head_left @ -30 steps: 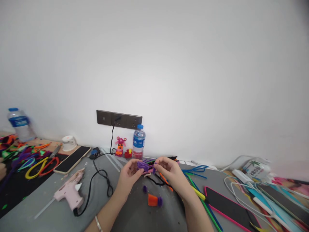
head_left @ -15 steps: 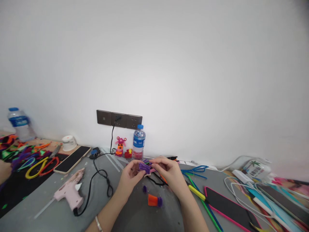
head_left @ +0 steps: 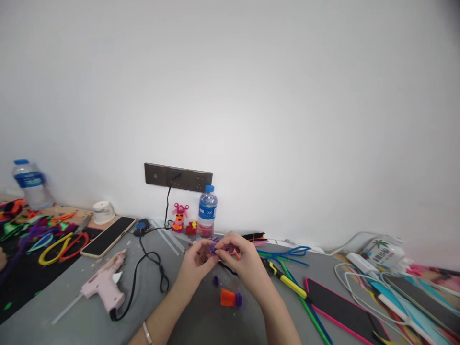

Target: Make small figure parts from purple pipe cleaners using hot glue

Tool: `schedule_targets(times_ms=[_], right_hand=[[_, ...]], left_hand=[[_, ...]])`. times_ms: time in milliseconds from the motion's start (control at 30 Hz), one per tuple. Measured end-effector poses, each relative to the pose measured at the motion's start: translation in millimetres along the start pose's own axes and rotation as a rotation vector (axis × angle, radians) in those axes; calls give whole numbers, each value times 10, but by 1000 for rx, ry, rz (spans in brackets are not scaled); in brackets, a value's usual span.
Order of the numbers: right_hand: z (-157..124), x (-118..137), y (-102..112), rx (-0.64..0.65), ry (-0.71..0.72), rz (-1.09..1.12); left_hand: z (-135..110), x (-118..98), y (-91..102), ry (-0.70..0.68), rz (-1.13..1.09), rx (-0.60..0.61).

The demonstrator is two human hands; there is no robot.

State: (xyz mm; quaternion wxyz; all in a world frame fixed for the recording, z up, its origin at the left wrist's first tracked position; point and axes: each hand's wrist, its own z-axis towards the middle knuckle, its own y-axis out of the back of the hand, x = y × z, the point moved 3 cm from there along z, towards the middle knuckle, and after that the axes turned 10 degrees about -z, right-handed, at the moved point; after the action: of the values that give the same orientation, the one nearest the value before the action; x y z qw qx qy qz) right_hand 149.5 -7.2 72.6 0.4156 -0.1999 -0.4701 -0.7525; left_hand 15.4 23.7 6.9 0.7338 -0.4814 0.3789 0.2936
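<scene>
Both my hands meet over the grey table, just in front of a water bottle [head_left: 207, 211]. My left hand [head_left: 196, 266] and my right hand [head_left: 240, 261] are closed together on a small purple pipe-cleaner piece [head_left: 213, 248], fingers pinched around it. Below them on the table lie a tiny purple bit [head_left: 215, 281] and an orange-and-purple piece [head_left: 230, 299]. A yellow-handled tool [head_left: 285, 279] lies just right of my right wrist.
A pink glue gun [head_left: 103, 284] with a black cord lies at left, beside a phone [head_left: 108, 235] and a heap of coloured pipe cleaners [head_left: 39, 231]. A second phone [head_left: 341, 308], cables and loose pipe cleaners fill the right. Small figures [head_left: 180, 217] stand by the wall sockets [head_left: 178, 177].
My hands have drawn closer together, and my right hand has slid left until its fingers cover most of the purple piece. The yellow-handled tool now shows beside my right wrist.
</scene>
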Motion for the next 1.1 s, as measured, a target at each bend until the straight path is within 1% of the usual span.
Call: schedule_targets(times_ms=[233,467,633,767,867,1100], right_hand=[[10,-30,-16,6,-7,-9],[-26,17,44,44,27,15],[-26,41,24,55,44,63],[-11,8,-19,34,31,101],[-8,-12,-42,4,48,105],[-11,0,-88,-23,88,88]], left_hand=[[1,8,22,3,16,-20],[-33,-29,3,49,-2,-57],[-50,-29,-16,81,-126,-133],[-52,-12,-29,108,-231,-167],[-62,-6,-35,120,-282,-181],[-61,-19,-38,117,-281,-205]])
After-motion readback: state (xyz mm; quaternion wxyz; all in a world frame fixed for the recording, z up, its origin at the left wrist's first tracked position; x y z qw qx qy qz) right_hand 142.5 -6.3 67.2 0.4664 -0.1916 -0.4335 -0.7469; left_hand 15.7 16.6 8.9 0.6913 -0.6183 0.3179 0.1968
